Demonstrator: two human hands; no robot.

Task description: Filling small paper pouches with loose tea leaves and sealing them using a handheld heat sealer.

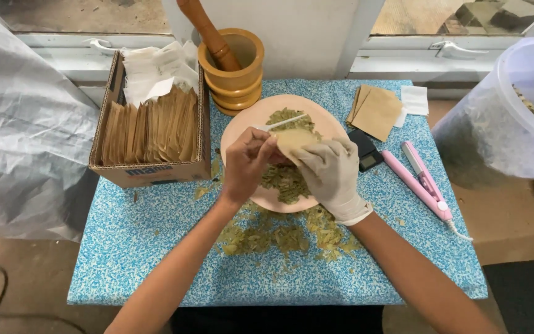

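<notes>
A cardboard box (149, 133) of brown sachets stood at left. The bare left hand (246, 164) pinched a white spoon (279, 124) over the pink plate (242, 127) of dried leaves; the gloved right hand (330, 173) gripped a tan sachet (295, 137) — above the plate. A pink sealer (421, 182) lay right.

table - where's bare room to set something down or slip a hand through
Free: the table's near-left corner below the cardboard box, and its near-right corner below the pink sealer. Crowded: the middle, with the plate, loose leaves, left hand and right hand; mortar behind.
</notes>
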